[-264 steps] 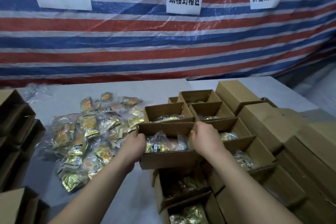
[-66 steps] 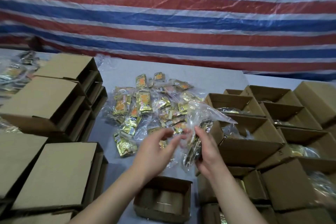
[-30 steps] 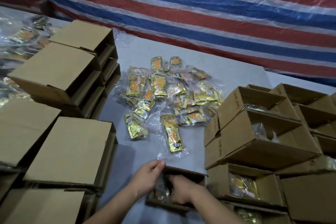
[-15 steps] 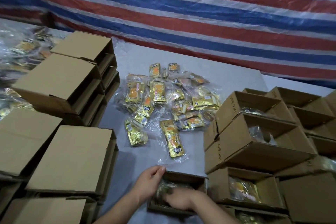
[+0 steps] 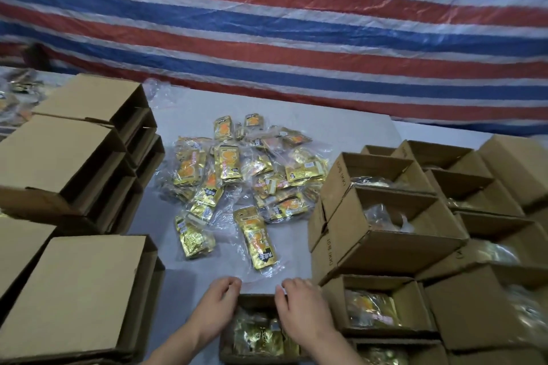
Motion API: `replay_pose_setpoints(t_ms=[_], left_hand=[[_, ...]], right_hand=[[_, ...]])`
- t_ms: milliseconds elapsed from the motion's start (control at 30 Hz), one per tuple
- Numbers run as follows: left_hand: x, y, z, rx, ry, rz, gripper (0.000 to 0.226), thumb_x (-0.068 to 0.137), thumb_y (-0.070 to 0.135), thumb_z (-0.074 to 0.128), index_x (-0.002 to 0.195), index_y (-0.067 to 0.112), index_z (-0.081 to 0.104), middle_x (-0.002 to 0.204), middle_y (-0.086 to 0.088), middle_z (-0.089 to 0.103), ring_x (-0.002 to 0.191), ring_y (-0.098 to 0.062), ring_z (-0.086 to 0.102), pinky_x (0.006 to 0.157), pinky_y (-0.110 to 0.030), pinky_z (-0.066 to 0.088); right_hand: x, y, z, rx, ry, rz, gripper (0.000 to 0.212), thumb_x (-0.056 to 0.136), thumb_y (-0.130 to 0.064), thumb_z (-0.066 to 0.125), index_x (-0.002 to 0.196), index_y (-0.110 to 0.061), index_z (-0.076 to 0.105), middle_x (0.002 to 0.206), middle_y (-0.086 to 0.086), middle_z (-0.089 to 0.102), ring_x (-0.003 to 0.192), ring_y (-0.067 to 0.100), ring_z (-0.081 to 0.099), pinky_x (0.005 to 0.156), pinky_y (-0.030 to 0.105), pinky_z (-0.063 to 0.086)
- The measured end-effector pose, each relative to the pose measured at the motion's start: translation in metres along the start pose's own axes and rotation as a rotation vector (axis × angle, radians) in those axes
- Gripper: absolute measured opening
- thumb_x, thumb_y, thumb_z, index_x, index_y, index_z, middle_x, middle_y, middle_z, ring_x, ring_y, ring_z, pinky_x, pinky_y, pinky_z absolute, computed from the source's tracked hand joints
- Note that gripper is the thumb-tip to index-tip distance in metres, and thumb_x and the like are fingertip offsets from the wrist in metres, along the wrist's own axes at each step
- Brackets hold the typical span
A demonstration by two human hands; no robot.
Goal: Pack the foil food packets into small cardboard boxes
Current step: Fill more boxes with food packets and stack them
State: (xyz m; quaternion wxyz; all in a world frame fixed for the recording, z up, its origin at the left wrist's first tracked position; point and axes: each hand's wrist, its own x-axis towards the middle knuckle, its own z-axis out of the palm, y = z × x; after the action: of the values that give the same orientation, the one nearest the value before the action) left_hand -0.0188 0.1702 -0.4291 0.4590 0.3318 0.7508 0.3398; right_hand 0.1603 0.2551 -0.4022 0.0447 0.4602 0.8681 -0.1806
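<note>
While both your hands, left hand and right hand, seemingly grip the small box's far rim, lift by stiff walls; slippery foil packets shift.

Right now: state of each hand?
Left hand: fingers curled over the far left rim of the small open brown cardboard box of gold foil packets.
Right hand: fingers curled over its far right rim.

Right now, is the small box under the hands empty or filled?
Filled: gold foil packets show inside the open small box, between the left hand and right hand at its rim.
</note>
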Motion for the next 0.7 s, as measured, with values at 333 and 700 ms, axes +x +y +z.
replay_pose_setpoints(t_ms=[333,700], left_hand=[[0.128,0.082,0.043,0.137,0.192,-0.337,0.108,0.077,0.049,0.077,0.149,-0.003,0.017,0.143,-0.026,0.044,0.129,-0.040,0.046,0.101,-0.039,0.045],[0.198,0.053,0.088,0.479,0.364,-0.432,0.106,0.074,0.034,0.074,0.150,-0.004,0.010,0.149,-0.023,0.031,0.135,-0.037,0.035,0.111,-0.043,0.033]], right_hand=[[-0.001,-0.007,0.004,-0.163,0.101,0.037,0.042,0.081,-0.048,0.041,0.063,-0.021,0.068,0.060,-0.002,0.063,0.057,0.018,0.061,0.059,0.031,0.051],[0.004,0.003,0.010,-0.149,0.145,0.022,0.044,0.088,-0.045,0.036,0.080,-0.020,0.071,0.078,0.004,0.068,0.073,0.023,0.062,0.074,0.035,0.049]])
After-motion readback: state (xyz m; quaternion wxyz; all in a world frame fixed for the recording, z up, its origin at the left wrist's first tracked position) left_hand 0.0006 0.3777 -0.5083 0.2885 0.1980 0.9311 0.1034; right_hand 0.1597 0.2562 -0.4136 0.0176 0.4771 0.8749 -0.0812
